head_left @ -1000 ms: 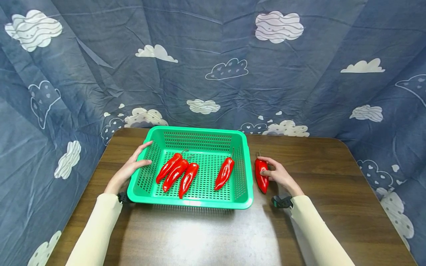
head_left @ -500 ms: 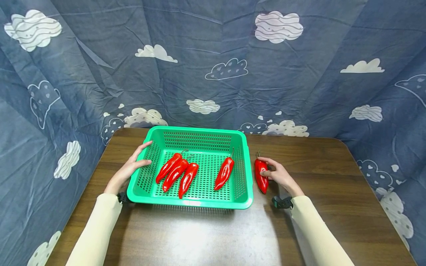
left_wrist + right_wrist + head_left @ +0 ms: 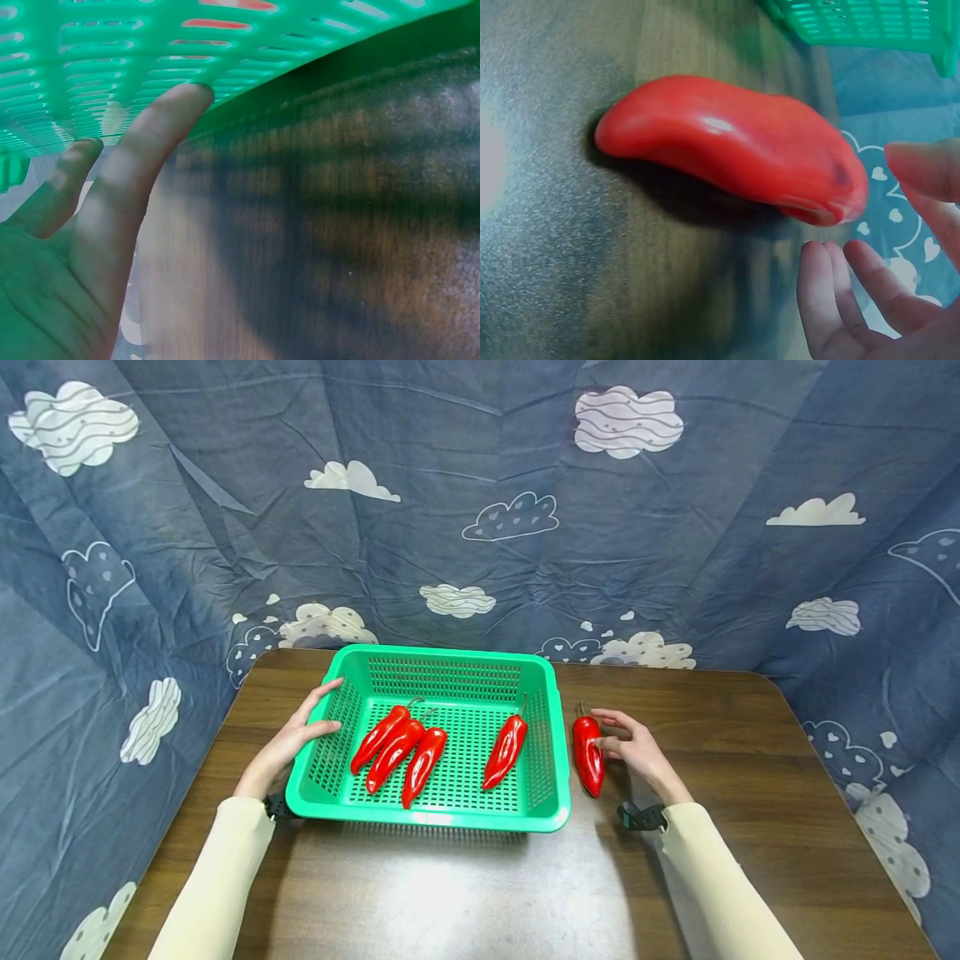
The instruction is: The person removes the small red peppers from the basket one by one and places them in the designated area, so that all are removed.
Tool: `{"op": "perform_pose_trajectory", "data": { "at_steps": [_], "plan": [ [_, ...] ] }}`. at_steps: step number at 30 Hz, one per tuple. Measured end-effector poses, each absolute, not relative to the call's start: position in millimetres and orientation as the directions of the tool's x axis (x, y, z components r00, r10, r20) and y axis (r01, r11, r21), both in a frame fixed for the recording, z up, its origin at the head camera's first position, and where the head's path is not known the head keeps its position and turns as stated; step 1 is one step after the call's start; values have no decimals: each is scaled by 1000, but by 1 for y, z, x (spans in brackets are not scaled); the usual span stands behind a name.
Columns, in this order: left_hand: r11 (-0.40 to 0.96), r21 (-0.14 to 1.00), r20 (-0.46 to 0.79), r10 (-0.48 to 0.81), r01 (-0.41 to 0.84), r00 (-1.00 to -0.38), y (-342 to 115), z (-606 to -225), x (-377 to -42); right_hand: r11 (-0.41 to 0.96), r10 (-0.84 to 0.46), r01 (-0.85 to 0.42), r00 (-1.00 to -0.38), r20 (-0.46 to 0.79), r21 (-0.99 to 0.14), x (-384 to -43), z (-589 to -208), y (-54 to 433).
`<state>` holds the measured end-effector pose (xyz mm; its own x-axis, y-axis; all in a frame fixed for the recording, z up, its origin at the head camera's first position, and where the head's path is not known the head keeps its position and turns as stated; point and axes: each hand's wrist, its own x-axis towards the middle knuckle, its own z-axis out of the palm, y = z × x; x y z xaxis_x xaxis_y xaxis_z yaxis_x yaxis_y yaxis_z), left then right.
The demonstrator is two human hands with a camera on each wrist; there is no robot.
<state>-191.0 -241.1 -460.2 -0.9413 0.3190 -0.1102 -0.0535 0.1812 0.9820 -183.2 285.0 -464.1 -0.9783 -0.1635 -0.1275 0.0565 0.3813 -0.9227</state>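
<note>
Toward the far edge of the counter (image 3: 712, 752), the loose pepper (image 3: 587, 756) lies between the basket (image 3: 420, 817) and the wide right grip (image 3: 637, 753); the left grip (image 3: 283, 750) spreads wide at the basket. Probably best: ease clear without rolling the pepper.

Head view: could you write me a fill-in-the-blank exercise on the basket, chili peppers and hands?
The colour of the perforated basket is ____.
Exactly ____ red chili peppers lie inside it.
Of that basket and the lone chili pepper outside it, the right hand is nearer the ____.
Of the same two, the left hand is nearer the ____.

Missing words: green; four; lone chili pepper; basket.
</note>
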Motion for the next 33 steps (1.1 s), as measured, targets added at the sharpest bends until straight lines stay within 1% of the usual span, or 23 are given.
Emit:
{"op": "perform_pose_trajectory", "data": {
  "at_steps": [9,15,24,33],
  "plan": [
    [196,980,-103,316,-41,-943,-241,-459,-191,412,-82,38,-994,-79,-910,-183,-452,282],
    [166,982,-140,313,-91,-939,-240,-458,-189,405,-59,30,-997,-58,-914,-185,-444,279],
    [194,979,-125,315,-65,-941,-241,-459,-191,360,-67,29,-996,-57,-932,-186,-429,268],
    [207,977,-113,316,-48,-942,-242,-459,-191,288,-115,17,-992,-52,-958,-185,-411,251]
  ]
}}
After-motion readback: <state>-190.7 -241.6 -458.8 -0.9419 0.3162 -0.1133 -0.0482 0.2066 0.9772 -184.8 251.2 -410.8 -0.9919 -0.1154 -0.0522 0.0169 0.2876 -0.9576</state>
